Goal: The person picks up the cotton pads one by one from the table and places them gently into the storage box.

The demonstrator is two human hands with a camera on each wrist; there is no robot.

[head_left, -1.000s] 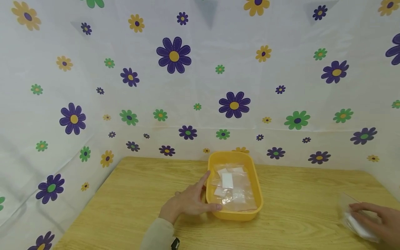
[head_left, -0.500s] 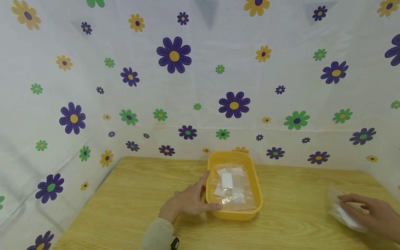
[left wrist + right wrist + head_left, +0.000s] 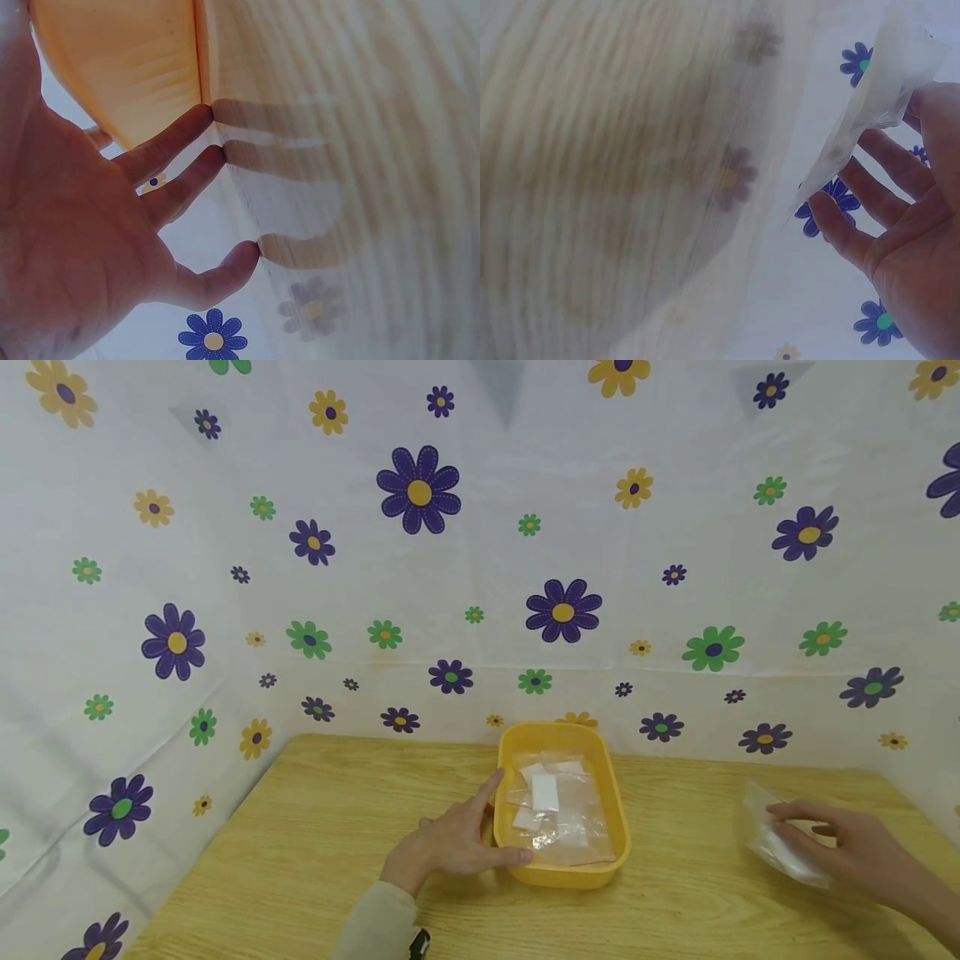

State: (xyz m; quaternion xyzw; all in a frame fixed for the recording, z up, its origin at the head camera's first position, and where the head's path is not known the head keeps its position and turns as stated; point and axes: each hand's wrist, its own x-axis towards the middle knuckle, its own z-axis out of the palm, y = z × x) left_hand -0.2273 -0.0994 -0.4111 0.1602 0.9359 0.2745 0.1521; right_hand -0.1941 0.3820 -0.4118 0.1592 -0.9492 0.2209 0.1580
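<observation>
A yellow plastic bin (image 3: 564, 878) sits on the wooden table, holding several clear zip bags (image 3: 592, 802) with white pieces. My left hand (image 3: 461, 843) rests against the bin's left side, fingers spread and fairly straight, with the thumb on its near-left rim. In the left wrist view, fingertips of my left hand (image 3: 90, 217) touch the tabletop. To the right, my right hand (image 3: 847, 852) pinches a clear plastic bag (image 3: 780, 852) with something white inside, above the table. The right wrist view shows that bag (image 3: 877, 90) tilted at the fingertips; the thumb is mostly hidden.
The wooden table (image 3: 315, 827) extends left and right of the bin. A white cloth (image 3: 480, 568) with purple, yellow and green flowers hangs behind it and along the sides. The bin stands near the table's back edge.
My right hand has moved left toward the bin and slightly farther from me, carrying the clear plastic bag. My left hand and the bin have stayed in place.
</observation>
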